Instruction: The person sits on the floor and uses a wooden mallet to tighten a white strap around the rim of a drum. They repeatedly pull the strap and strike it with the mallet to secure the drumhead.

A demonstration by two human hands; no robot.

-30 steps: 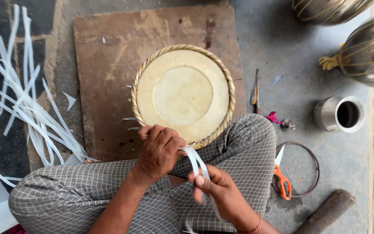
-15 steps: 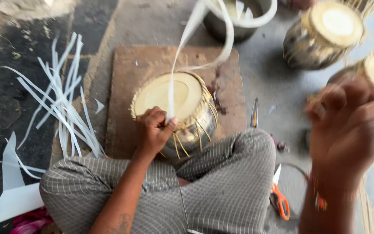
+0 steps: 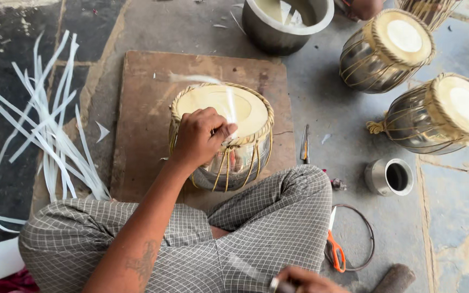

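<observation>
- Nearest, at the bottom edge of the view, the right hand (image 3: 306, 281) is only partly in frame; its fingers seem curled round a small dark object, but I cannot tell what it is or how firmly it is held.
- Just beyond, the person sits cross-legged in checked grey cloth (image 3: 256, 228), knees spread so the work sits close in front of the body.
- Beside the right knee, orange-handled scissors (image 3: 333, 252) lie on the stone floor across a thin wire ring (image 3: 366, 239), within easy reach.
- On the near edge of a brown wooden board (image 3: 142, 125) stands a small drum (image 3: 225, 135) with a metal body, pale skin head and straw-coloured lacing; the board gives it a flat, steady base.
- Gripping the drum's near rim is the left hand (image 3: 197, 137), fingers clenched, pinching a thin white strip (image 3: 231, 108) that runs up across the drum head, apparently pulled taut.
- Past the board's left edge, a loose heap of white strips (image 3: 44, 125) lies spread on the dark floor, ready to pick from.
- Off the board's right edge lie a slim metal tool (image 3: 304, 145) and, farther right, a small steel cup (image 3: 390, 177).
- Farthest off, two finished-looking drums (image 3: 389, 51) (image 3: 445, 115) lie tilted at the right, and a steel pot (image 3: 286, 21) stands beyond the board's far edge.
</observation>
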